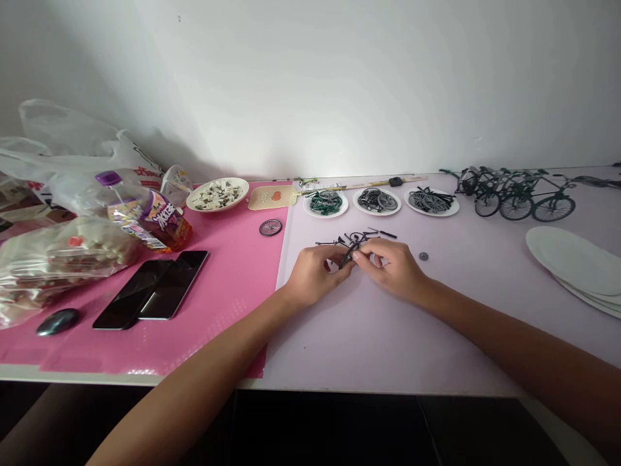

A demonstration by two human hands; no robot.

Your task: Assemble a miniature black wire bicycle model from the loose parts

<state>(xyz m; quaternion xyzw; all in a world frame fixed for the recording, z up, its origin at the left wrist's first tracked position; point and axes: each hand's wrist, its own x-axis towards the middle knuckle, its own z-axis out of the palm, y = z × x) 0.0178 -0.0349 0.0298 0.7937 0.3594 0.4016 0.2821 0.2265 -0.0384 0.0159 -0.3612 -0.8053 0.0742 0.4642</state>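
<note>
My left hand (pixel 313 275) and my right hand (pixel 398 266) meet over the pale tabletop, both with fingers pinched. Between them is a black curved model bicycle part (pixel 347 256); it looks like a wheel seen nearly edge-on, but the fingers cover some of it. Just beyond my fingertips lie thin black bicycle pieces (pixel 356 237) and a small dark screwdriver-like stick (pixel 387 234). A small grey round piece (pixel 424 256) rests right of my right hand. To the left, a loose spoked wheel (pixel 270 227) lies on the pink mat.
Behind are plates of green parts (pixel 326 212), black parts (pixel 377 210) and grey wheels (pixel 431 208). Assembled model bicycles (pixel 555 206) stand at back right, above stacked white plates (pixel 572 255). Two phones (pixel 174 288), a mouse (pixel 58 321), a bottle (pixel 145 217) and bags (pixel 63 259) occupy the left.
</note>
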